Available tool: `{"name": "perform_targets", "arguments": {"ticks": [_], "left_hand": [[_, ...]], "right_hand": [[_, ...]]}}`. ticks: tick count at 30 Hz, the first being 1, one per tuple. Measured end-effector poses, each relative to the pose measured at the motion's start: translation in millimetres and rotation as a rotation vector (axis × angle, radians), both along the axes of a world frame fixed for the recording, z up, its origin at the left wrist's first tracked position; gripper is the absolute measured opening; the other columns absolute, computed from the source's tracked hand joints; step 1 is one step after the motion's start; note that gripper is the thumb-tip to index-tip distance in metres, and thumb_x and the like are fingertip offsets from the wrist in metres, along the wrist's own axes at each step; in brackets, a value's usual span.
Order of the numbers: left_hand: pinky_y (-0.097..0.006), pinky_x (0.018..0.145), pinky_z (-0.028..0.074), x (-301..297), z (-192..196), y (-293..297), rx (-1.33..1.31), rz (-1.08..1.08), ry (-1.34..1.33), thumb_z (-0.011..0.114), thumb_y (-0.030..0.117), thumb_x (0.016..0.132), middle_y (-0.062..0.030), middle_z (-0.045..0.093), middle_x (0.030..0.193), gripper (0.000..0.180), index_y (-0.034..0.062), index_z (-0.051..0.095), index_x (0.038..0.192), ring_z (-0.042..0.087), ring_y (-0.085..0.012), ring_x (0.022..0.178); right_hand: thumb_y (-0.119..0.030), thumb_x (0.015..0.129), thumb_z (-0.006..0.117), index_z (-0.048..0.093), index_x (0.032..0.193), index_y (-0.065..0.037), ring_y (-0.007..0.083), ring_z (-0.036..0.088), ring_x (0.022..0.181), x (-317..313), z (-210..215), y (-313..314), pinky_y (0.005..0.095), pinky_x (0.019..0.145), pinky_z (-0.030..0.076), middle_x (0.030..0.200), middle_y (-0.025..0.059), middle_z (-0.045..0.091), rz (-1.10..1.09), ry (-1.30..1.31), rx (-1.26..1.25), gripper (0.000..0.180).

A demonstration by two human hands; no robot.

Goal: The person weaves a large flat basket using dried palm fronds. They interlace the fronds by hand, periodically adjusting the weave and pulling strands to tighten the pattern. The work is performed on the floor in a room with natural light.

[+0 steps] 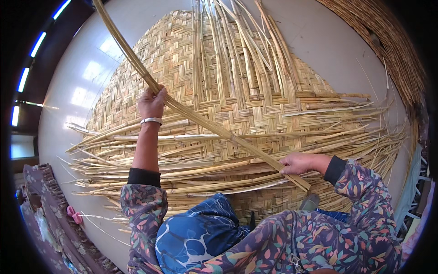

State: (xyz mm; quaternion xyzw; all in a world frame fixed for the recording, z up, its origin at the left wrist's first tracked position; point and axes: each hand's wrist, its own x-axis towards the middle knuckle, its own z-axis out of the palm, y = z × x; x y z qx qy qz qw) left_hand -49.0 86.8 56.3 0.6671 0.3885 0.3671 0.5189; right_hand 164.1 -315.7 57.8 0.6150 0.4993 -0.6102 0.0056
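Observation:
A long split reed strip point(205, 122) runs slantwise from the upper left down to the lower right, above a woven mat. My left hand point(152, 104), with a pale bangle at the wrist, is closed round the strip's upper part. Close to the strip's lower end, my right hand point(296, 163) grips it between thumb and fingers. Below lies the woven reed mat point(169, 50), in a zigzag pattern. Several upright reeds point(237, 50) stick out of the weave toward the far side. Loose reeds point(200, 176) lie crosswise over its near part.
A thick stack of brown reeds point(388, 50) lies along the far right. At the left stands a dark patterned cloth-covered seat point(50, 205), with a small pink object point(74, 214) beside it. My shoe point(310, 202) rests on the near part of the mat. Grey floor point(64, 91) surrounds the mat.

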Motion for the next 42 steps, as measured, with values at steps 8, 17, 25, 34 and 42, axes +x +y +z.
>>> {"name": "perform_targets", "arguments": {"ticks": [8, 17, 25, 34, 42], "left_hand": [[-0.029, 0.064, 0.057, -25, 9, 13, -0.493, -0.031, -0.205, 0.067, 0.012, 0.080, -0.0064, 0.064, 0.083, 0.017, 0.0059, 0.060, 0.093, 0.064, -0.0162, 0.074], [-0.027, 0.059, 0.055, -29, -1, 12, -0.439, 0.151, -0.084, 0.066, 0.010, 0.081, -0.0069, 0.065, 0.083, 0.014, 0.0059, 0.061, 0.094, 0.063, -0.0155, 0.071], [-0.029, 0.061, 0.057, -38, 5, 12, -0.272, 0.075, -0.133, 0.063, 0.009, 0.082, -0.0103, 0.065, 0.080, 0.014, 0.0013, 0.060, 0.093, 0.065, -0.0166, 0.071], [-0.028, 0.060, 0.057, -49, 7, 17, -0.663, 0.071, -0.258, 0.063, 0.014, 0.084, -0.0087, 0.066, 0.081, 0.012, 0.0043, 0.061, 0.090, 0.065, -0.0164, 0.071], [-0.027, 0.061, 0.058, -61, 1, 28, -0.455, 0.106, -0.206, 0.064, 0.013, 0.083, -0.0066, 0.065, 0.082, 0.013, 0.0041, 0.061, 0.092, 0.065, -0.0143, 0.071]], "right_hand": [[-0.031, 0.081, 0.057, 0.059, 0.089, -0.005, 0.0344, 0.059, 0.073, 28, -8, -20, 0.0417, 0.065, 0.045, 0.077, 0.0170, 0.061, -0.033, -0.107, 0.031, 0.028], [-0.032, 0.082, 0.056, 0.060, 0.089, -0.006, 0.0353, 0.058, 0.071, 24, 1, -6, 0.0422, 0.064, 0.044, 0.076, 0.0178, 0.060, 0.076, -0.205, 0.057, 0.027], [-0.031, 0.083, 0.054, 0.061, 0.087, -0.006, 0.0307, 0.061, 0.067, 39, -5, -18, 0.0392, 0.063, 0.046, 0.071, 0.0137, 0.063, -0.031, -0.231, -0.042, 0.026], [-0.029, 0.083, 0.053, 0.061, 0.086, -0.005, 0.0309, 0.060, 0.069, 48, -3, -27, 0.0398, 0.062, 0.046, 0.073, 0.0139, 0.063, -0.015, -0.172, -0.043, 0.025], [-0.032, 0.081, 0.054, 0.060, 0.086, -0.005, 0.0376, 0.058, 0.073, 64, 2, -34, 0.0438, 0.064, 0.044, 0.075, 0.0188, 0.061, 0.045, -0.283, -0.004, 0.028]]}}
